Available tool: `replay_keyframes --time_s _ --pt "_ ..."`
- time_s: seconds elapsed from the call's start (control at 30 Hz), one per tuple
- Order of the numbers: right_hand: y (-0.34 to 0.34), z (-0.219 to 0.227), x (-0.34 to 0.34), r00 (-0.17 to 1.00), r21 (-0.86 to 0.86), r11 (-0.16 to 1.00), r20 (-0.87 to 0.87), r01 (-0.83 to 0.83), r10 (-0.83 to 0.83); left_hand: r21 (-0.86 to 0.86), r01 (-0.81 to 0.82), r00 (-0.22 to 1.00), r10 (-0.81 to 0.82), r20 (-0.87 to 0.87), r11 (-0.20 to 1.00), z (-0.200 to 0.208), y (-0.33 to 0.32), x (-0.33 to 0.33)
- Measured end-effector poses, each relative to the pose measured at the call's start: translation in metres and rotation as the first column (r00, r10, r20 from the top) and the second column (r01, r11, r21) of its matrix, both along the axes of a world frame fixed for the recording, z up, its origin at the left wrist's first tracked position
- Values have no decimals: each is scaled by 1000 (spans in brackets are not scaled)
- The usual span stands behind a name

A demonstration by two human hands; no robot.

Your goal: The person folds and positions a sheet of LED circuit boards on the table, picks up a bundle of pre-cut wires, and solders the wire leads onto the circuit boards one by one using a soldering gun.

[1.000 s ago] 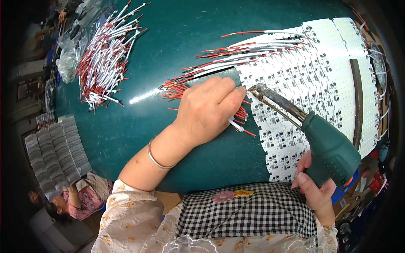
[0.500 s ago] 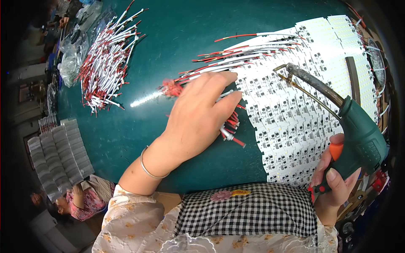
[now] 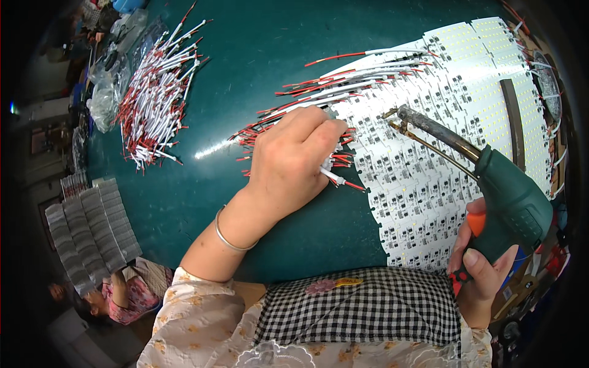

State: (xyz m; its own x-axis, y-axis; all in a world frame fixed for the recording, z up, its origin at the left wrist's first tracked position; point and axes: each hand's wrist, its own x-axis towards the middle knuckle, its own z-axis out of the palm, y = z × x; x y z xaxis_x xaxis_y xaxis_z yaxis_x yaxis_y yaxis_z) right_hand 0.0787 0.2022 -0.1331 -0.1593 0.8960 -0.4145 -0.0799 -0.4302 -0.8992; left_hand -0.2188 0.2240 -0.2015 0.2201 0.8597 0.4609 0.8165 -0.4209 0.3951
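Note:
My left hand (image 3: 288,156), a bangle on its wrist, is closed with bent fingers over a bunch of short red-and-white wires (image 3: 245,136). Wire ends stick out on both sides of it; the fingertips are partly hidden. In my right hand (image 3: 483,276) is a green soldering gun (image 3: 512,199) with an orange trigger. Its dark metal tip and a thin feed tube point left, over a sheet of white circuit boards (image 3: 408,178) with small black parts. More wires (image 3: 350,75) lie in a fanned row across the boards' upper left edge.
A large pile of red-and-white wires (image 3: 156,98) lies at the far left of the green table (image 3: 239,55), beside clear plastic bags (image 3: 103,98). A dark strip (image 3: 512,122) rests on the boards at right. Another person (image 3: 132,291) sits at lower left near stacked grey panels (image 3: 92,227).
The soldering gun has moved left and its tip slightly down. My left hand has shifted a little and its fingers have curled in over the wires.

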Motion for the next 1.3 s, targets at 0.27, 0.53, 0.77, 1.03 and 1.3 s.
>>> replay_keyframes --time_s 0.27,0.53,0.77,1.03,1.3 --pt "6 -11 -16 996 119 993 88 20 -31 -47 1 1000 -1 -6 999 2 1 0" --pt "3 -14 -20 992 109 992 120 -56 43 -76 31 1000 -31 -3 997 -3 -1 4" --pt "-1 -17 -24 985 61 992 139 -109 100 -37 12 1000 -11 10 999 -14 -8 0" --pt "-3 -18 -22 979 39 987 140 -158 151 -60 31 996 -26 81 998 -11 -4 -2" --pt "-5 -26 -20 956 -23 968 156 -249 249 -89 16 998 -10 67 996 -11 -7 0"
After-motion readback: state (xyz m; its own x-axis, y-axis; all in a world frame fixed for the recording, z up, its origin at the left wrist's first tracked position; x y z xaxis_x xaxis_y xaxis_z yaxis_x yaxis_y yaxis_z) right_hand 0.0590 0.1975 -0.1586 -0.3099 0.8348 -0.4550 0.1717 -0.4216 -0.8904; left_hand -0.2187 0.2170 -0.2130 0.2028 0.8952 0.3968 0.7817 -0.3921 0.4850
